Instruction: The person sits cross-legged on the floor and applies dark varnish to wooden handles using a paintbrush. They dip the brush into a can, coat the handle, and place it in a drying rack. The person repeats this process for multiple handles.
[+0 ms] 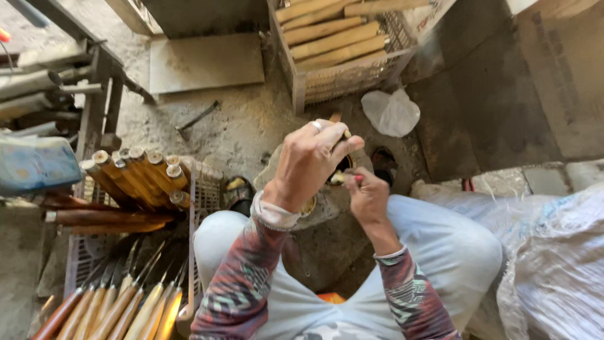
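Fitting a handle, mid-job.
Left hand gripped a wooden handle; right hand pinched its end; finished tools at 8 o'clock, bare handles at 12.

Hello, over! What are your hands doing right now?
Left hand gripping wooden handle over a stone block. Right hand pinching something small beside it. Nothing in the way.

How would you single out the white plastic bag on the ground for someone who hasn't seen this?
Start at the mesh crate of pale wooden handles at the top. Just below its right corner, on the dusty floor, lies the white plastic bag. It is the only soft, crumpled, translucent thing there, just beyond the person's raised left hand.
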